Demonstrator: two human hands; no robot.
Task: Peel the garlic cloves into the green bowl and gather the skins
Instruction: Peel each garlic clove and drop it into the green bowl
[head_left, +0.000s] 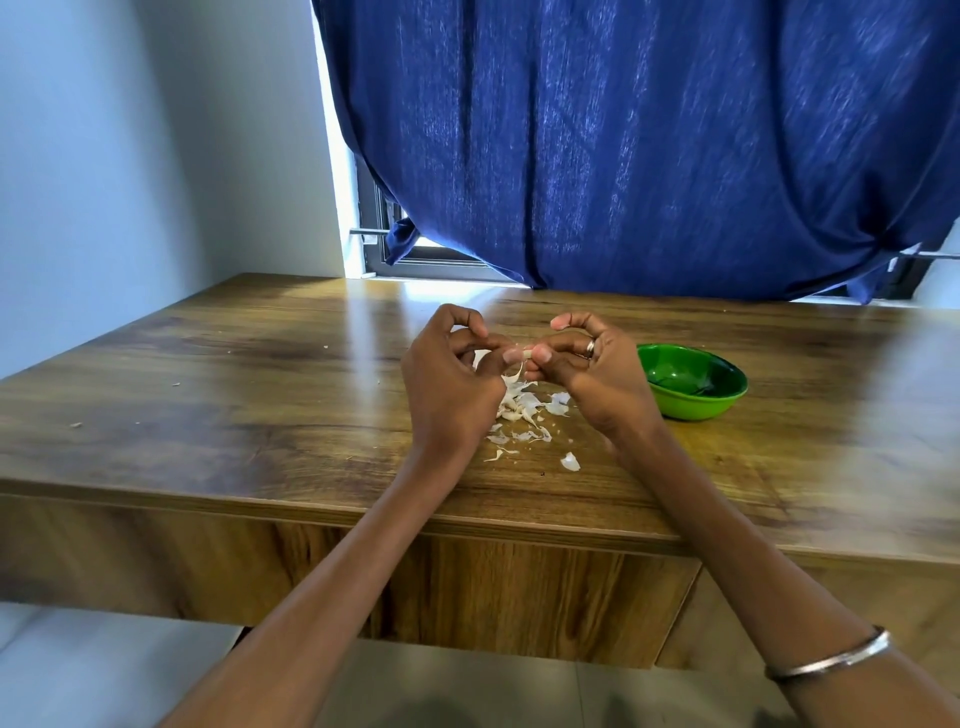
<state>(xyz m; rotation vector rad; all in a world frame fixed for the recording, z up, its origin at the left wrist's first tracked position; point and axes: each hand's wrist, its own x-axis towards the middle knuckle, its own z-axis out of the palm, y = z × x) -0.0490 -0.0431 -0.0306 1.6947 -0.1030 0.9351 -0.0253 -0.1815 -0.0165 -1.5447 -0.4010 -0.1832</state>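
Observation:
My left hand (451, 375) and my right hand (597, 367) meet above the table, fingertips pinched together on one small garlic clove (525, 354). A thin strip of skin hangs down from the clove. Under the hands lies a loose pile of white garlic skins (524, 410), with single flakes nearer the front edge. The green bowl (693, 382) stands on the table just right of my right hand; I cannot tell what is inside it.
The wooden table (234, 395) runs wide to the left, with a few tiny skin crumbs on it. A blue curtain (649, 145) hangs behind the table's far edge. The wall stands at the left.

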